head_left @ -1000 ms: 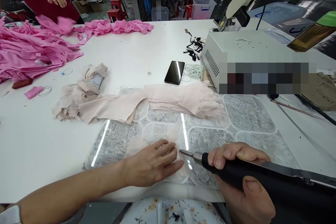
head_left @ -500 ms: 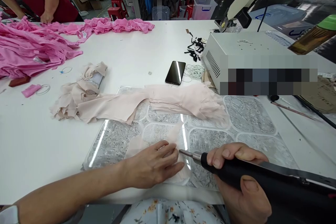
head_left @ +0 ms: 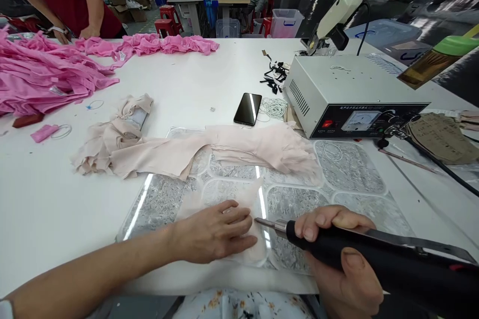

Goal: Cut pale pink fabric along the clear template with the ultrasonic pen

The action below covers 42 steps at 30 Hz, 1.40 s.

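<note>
My left hand [head_left: 219,232] lies palm down on a thin, pale pink cloth piece [head_left: 249,194], fingers stretched out and slightly apart. Part of that cloth is hidden under it. My right hand [head_left: 344,254] is wrapped round a black handpiece with a slim metal tip [head_left: 279,228]. The tip points left and sits just beside my left fingertips, over the cloth's right edge; whether it touches cannot be made out. Both hands work above a clear mat with grey marbled panels [head_left: 299,204]. Beyond them, a stack of pale pink fabric pieces [head_left: 258,144] lies across the mat.
A grey control box [head_left: 355,79] with a dial stands at the right, a black cable [head_left: 441,157] running from its front. A phone [head_left: 247,108], coiled white cord [head_left: 275,108] and pink garments [head_left: 48,75] lie farther back. Another person [head_left: 86,5] stands at the far left.
The view has tilted up and shifted slightly. My left hand and the handpiece keep nearly the same places on the mat. The other person's arms have moved a little.
</note>
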Tool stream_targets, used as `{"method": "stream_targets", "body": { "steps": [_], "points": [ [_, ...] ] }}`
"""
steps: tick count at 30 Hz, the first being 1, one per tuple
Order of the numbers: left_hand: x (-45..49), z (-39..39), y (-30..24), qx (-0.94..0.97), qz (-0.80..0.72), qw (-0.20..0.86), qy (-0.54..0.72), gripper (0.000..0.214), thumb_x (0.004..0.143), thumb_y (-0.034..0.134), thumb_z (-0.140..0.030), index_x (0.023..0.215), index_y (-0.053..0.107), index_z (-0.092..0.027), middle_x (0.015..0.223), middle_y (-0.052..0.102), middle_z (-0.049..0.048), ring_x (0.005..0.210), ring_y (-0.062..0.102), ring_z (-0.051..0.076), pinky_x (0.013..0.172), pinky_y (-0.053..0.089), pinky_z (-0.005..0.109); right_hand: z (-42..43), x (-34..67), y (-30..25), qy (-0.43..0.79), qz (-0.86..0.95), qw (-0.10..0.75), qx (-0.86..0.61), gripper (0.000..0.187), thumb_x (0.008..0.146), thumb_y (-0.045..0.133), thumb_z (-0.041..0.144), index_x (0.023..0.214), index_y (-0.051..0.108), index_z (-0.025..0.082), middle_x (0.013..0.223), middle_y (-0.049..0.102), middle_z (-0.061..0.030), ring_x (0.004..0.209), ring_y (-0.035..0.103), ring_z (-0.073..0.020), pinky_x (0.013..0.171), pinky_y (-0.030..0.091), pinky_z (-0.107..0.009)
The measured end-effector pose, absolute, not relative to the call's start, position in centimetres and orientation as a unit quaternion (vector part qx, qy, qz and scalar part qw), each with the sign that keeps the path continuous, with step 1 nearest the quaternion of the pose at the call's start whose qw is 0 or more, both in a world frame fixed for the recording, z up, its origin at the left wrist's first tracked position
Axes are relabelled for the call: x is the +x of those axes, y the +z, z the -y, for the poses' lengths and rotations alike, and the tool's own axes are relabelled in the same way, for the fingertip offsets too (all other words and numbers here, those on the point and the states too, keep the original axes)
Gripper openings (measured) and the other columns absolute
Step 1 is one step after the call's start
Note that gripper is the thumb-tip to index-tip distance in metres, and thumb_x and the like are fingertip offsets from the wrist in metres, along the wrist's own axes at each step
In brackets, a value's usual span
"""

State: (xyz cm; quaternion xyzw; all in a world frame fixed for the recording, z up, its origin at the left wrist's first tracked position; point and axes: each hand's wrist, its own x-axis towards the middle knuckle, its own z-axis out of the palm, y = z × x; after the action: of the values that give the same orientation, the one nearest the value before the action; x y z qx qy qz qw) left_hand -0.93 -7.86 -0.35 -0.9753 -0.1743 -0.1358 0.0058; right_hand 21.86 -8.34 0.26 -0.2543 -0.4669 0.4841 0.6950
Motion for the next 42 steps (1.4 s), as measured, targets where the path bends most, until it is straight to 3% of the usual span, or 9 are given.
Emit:
{"method": "stream_targets", "body": {
  "steps": [11,16,23,35,42],
  "points": [
    [-2.0,7.1,-0.4,-0.986,0.105,-0.019,-0.128,0.016,0.098,0.055,-0.02,0.106,0.068,-0.016,0.113,0.068,0.01,0.118,0.058,0.023,0.099,0.048,0.039,8.0,22.9,-0.3,0.462,0.414,0.735,-0.273,0.015,0.077,0.062,0.028,0.09,0.063,0.021,0.079,0.054,0.0013,0.058,0.057,-0.0108,0.056,0.053,-0.03],
    [-2.1,7.0,-0.5,-0.983,0.099,-0.054,-0.148,0.021,0.1,0.048,-0.019,0.106,0.068,-0.016,0.117,0.068,0.0091,0.123,0.056,0.023,0.105,0.045,0.041,7.8,23.0,-0.3,0.44,0.402,0.751,-0.282,0.015,0.075,0.061,0.028,0.088,0.064,0.021,0.08,0.054,0.0014,0.059,0.057,-0.0109,0.055,0.053,-0.029],
    [-1.4,7.2,-1.1,-0.965,0.157,-0.078,-0.196,0.026,0.1,0.043,-0.014,0.112,0.065,-0.009,0.116,0.069,0.0126,0.118,0.059,0.024,0.102,0.047,0.04,7.2,23.3,-0.8,0.424,0.399,0.765,-0.275,0.017,0.075,0.066,0.028,0.09,0.065,0.021,0.081,0.057,0.0017,0.059,0.059,-0.0112,0.056,0.054,-0.03],
    [-1.6,6.8,-0.7,-0.97,0.158,-0.082,-0.164,0.022,0.099,0.047,-0.016,0.104,0.067,-0.012,0.117,0.068,0.0126,0.117,0.059,0.024,0.105,0.045,0.042,6.3,22.7,-1.4,0.406,0.401,0.77,-0.285,0.017,0.076,0.065,0.027,0.092,0.063,0.024,0.083,0.057,0.0025,0.06,0.06,-0.0118,0.058,0.055,-0.032],
    [-0.2,6.7,-0.3,-0.939,0.248,-0.115,-0.21,0.019,0.1,0.048,-0.02,0.103,0.066,-0.013,0.112,0.069,0.011,0.111,0.063,0.021,0.102,0.049,0.039,6.3,22.6,-1.2,0.404,0.401,0.774,-0.278,0.017,0.077,0.066,0.028,0.093,0.063,0.025,0.082,0.056,0.0022,0.06,0.059,-0.0117,0.056,0.055,-0.031]
  ]
}}
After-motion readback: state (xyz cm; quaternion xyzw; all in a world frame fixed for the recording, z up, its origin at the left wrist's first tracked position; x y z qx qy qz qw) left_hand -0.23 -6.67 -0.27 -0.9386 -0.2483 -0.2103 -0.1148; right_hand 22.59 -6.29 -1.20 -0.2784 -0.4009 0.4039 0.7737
